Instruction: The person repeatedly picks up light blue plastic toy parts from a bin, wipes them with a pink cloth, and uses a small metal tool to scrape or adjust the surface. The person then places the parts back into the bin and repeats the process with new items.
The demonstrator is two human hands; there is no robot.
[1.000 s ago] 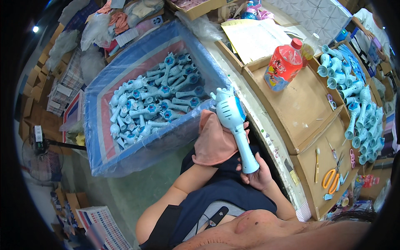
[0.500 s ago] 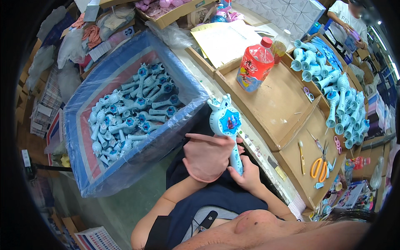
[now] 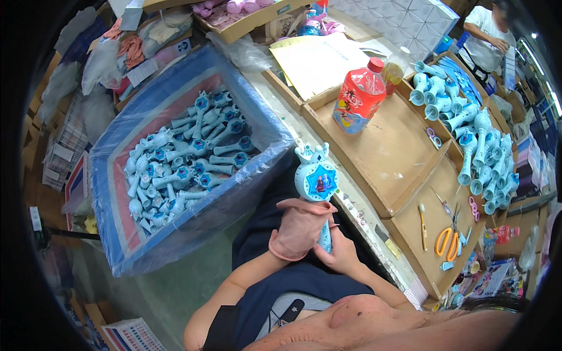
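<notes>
Over my lap I hold a light blue toy wand [image 3: 317, 178] upright, its round head with a picture facing me. My left hand [image 3: 300, 229], in a pink glove, wraps around the wand's stem just under the head. My right hand [image 3: 338, 253] is bare and grips the lower end of the handle. To my left stands a big box lined with blue plastic [image 3: 117, 234], holding several of the same blue wands [image 3: 187, 167].
A cardboard worktop [image 3: 392, 152] on my right carries a red bottle [image 3: 359, 97], orange scissors [image 3: 446, 241], a screwdriver [image 3: 421, 219] and a row of blue toy parts [image 3: 477, 155]. Paper sheets [image 3: 316, 61] lie farther back. Another person [image 3: 486, 35] stands at the far right.
The wand has turned upright and come closer to my lap. My gloved left hand slid down from the head onto the stem. The view has shifted a little.
</notes>
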